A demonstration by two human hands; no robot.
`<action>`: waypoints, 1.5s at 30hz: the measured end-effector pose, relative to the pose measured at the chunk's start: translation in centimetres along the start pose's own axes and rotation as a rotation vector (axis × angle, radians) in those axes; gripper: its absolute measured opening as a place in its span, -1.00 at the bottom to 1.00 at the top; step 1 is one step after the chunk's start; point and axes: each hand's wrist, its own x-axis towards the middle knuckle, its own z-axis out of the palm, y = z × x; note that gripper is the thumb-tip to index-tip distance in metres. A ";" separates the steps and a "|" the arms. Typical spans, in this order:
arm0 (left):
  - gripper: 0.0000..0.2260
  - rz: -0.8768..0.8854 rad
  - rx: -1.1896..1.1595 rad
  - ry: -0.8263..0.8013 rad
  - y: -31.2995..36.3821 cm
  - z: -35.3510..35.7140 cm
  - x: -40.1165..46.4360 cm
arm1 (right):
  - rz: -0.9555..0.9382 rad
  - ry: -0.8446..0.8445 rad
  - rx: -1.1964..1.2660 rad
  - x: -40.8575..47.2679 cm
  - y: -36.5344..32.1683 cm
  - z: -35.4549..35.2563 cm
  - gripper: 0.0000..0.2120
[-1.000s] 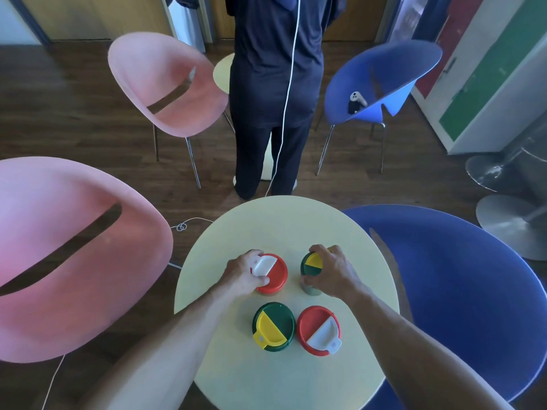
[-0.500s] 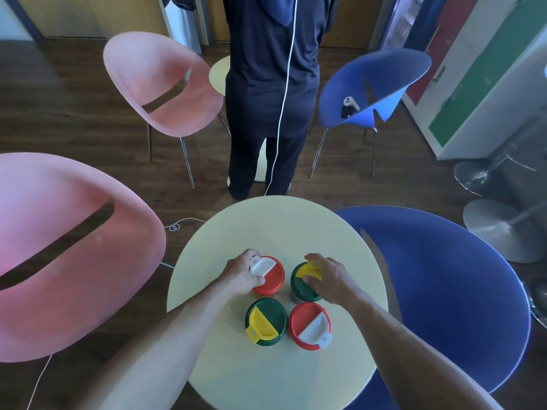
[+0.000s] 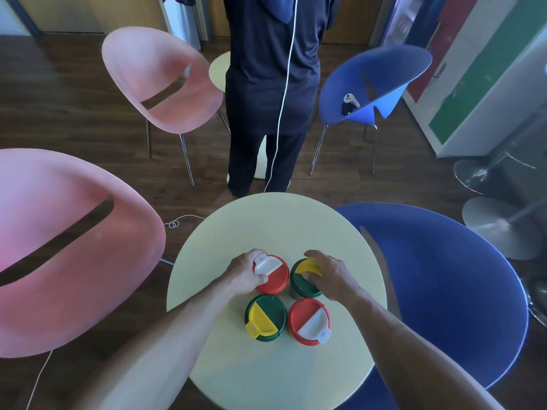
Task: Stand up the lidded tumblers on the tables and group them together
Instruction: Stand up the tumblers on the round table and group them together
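Left hand (image 3: 244,273) fingers curl around the far red tumbler (image 3: 273,278); right hand (image 3: 328,273) fingers wrap the far green tumbler (image 3: 305,281). All four stand upright, clustered on the round table (image 3: 266,220), the near green (image 3: 265,318) and near red (image 3: 309,321) tumblers just behind.

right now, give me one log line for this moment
left hand on far red-lid tumbler | right hand on far green-lid tumbler | four tumblers upright, grouped on table
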 end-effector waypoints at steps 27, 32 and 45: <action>-0.42 -0.053 -0.103 0.055 -0.3 0.8 -1.3 | 0.100 0.127 0.070 -0.8 -0.5 0.9 -0.55; -0.40 -0.054 -0.087 0.053 0.0 0.8 -1.2 | 0.126 0.141 0.084 -1.1 -0.5 1.1 -0.56; -0.37 -0.039 -0.049 0.015 0.1 0.6 -1.4 | 0.109 0.125 0.077 -1.1 -0.5 0.8 -0.56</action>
